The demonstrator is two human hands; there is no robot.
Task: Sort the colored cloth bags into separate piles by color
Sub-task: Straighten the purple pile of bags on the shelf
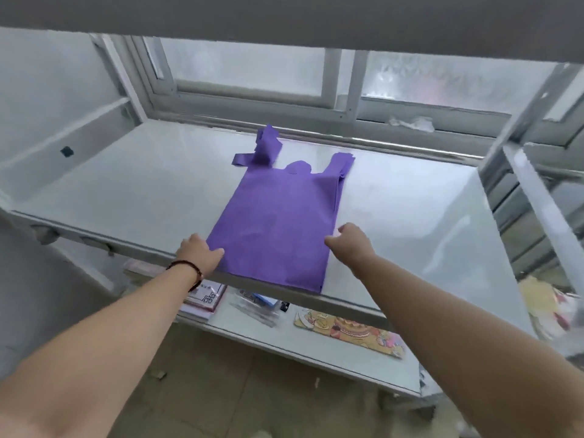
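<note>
A stack of purple cloth bags lies flat on the white shelf, handles pointing toward the window. Its left handle is crumpled and folded up. My left hand holds the stack's near left edge, thumb lying on top of the cloth. My right hand is at the stack's near right edge, fingers curled under and mostly hidden; I cannot tell whether they grip the cloth. Only purple bags are in view.
A window runs behind the shelf. A lower shelf carries a printed pad, clear packets and a colourful flat pack. A metal rack post stands at the right.
</note>
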